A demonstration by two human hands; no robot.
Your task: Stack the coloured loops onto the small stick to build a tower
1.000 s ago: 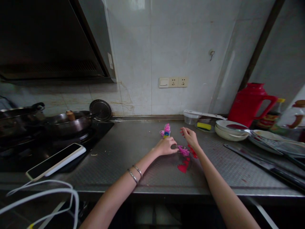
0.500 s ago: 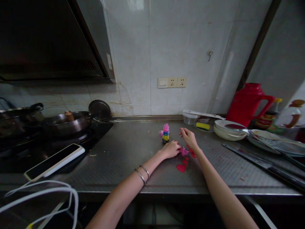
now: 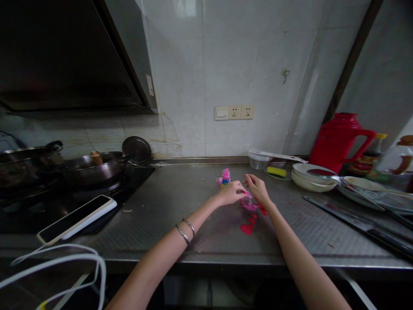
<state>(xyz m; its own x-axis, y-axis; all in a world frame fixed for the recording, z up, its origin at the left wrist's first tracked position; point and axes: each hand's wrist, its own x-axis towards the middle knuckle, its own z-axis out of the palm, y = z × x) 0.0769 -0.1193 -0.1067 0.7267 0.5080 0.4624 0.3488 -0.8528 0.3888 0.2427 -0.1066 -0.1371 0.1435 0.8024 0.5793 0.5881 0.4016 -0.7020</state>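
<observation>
I'm seeing my left hand [image 3: 231, 192] pinching the pink yarn tuft [image 3: 248, 205] on the steel table [image 3: 167, 206], my right hand [image 3: 258, 188] curled open just beside it, and a careless tug could be toppling the small yarn doll [image 3: 225, 176] standing just behind.

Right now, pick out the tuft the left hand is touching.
The pink tuft, under the fingertips of the left hand; the red scraps lie apart on the steel counter.
</observation>
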